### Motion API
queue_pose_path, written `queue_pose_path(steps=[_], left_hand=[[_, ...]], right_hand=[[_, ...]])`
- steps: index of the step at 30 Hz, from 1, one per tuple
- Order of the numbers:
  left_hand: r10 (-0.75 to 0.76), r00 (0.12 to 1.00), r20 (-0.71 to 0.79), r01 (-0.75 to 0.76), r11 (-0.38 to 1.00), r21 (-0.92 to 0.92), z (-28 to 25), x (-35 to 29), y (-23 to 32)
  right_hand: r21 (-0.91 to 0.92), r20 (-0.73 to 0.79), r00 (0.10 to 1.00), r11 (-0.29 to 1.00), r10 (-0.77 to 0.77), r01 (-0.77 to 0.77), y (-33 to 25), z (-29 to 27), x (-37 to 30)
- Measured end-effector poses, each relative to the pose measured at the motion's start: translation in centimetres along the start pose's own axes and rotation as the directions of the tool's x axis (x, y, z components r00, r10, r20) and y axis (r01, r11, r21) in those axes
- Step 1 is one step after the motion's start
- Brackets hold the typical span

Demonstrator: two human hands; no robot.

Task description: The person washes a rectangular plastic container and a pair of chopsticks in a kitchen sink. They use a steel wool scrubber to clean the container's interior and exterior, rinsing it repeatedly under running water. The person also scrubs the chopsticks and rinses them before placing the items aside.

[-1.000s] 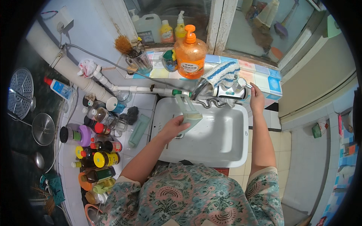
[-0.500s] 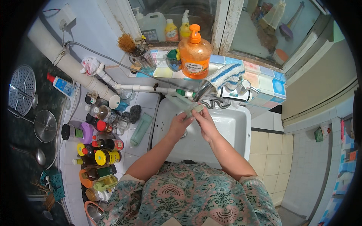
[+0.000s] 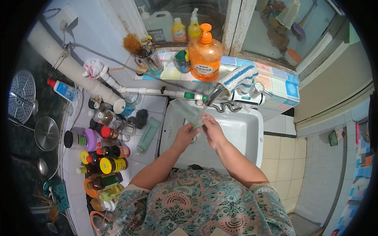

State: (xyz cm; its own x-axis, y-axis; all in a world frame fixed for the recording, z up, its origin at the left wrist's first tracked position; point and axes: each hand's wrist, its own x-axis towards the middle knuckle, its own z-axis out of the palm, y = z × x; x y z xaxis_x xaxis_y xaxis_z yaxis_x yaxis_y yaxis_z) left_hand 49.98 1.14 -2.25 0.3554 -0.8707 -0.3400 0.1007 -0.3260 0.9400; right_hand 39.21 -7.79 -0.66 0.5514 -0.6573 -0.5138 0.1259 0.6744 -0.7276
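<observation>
A long, translucent pale-green plastic piece [image 3: 185,110], shaped like a shallow box or its lid, is held tilted over the white sink [image 3: 248,147]. My left hand [image 3: 185,137] is closed on its lower end. Close beside it, my right hand [image 3: 213,128] grips the same end with fingers and thumb. The metal faucet spout [image 3: 214,94] is just above the hands; I cannot make out clearly whether water runs. A similar pale-green box [image 3: 148,135] lies on the tiled counter left of the sink, next to a dark scouring pad [image 3: 139,119].
Several sauce bottles and jars [image 3: 112,165] crowd the left counter. A large orange pump bottle [image 3: 205,55] stands on the tiled ledge behind the sink. A striped cloth [image 3: 240,78] hangs over the faucet. A white pipe [image 3: 145,91] runs along the back wall.
The pale-green piece has turned in my hands, so its broad face shows more. Both hands have shifted slightly, still gripping its lower end. The similar box on the counter stays put.
</observation>
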Motion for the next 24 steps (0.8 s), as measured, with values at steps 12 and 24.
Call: queue_pose_path(steps=[12,24], left_hand=[[0.037,0.994,0.099,-0.017,0.982,-0.188,-1.5,-0.6,-0.8],[0.018,0.975,0.219,-0.051,0.988,0.146,-3.4,-0.3,0.0]], right_hand=[[-0.139,0.077,0.995,0.989,0.067,-0.056,-2.0,0.0,-0.1],[-0.258,0.374,0.898,0.956,0.230,-0.137,-3.1,-1.3,0.1]])
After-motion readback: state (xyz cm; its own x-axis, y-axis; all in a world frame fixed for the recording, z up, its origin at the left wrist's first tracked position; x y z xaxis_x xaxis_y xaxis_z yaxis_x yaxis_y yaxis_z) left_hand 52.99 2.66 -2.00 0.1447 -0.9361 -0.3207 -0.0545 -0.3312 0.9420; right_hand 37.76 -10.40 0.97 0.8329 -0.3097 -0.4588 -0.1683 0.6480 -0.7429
